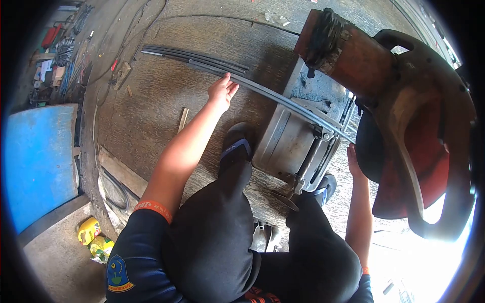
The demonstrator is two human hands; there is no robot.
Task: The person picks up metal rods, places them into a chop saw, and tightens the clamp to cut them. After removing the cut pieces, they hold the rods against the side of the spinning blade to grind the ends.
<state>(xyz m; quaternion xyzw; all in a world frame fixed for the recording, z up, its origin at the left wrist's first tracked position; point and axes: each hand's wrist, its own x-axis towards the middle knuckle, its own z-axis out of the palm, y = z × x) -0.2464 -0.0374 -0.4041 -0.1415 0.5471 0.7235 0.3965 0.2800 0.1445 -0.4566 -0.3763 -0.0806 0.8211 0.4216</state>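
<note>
My left hand [222, 94] is closed around thin grey metal rods [283, 101], its thumb and fingers at their left part. The rods run right across the base of a cut-off saw [277, 144] and through its vise [326, 130]. At their far right end is my right hand [354, 162], fingers stretched out against the rod ends, partly hidden by the saw. Beside it hangs the dark cutting disc [370, 146], under the saw's worn guard and handle [404, 166]. The vise screw and its crank [285, 199] point towards me.
More rods [172, 52] lie on the brown floor beyond my left hand. A black cable [217, 16] crosses behind the saw. To the left are a blue panel [43, 161], a yellow container [89, 230] and piled tools [60, 63]. A wood strip [183, 119] lies near my left forearm.
</note>
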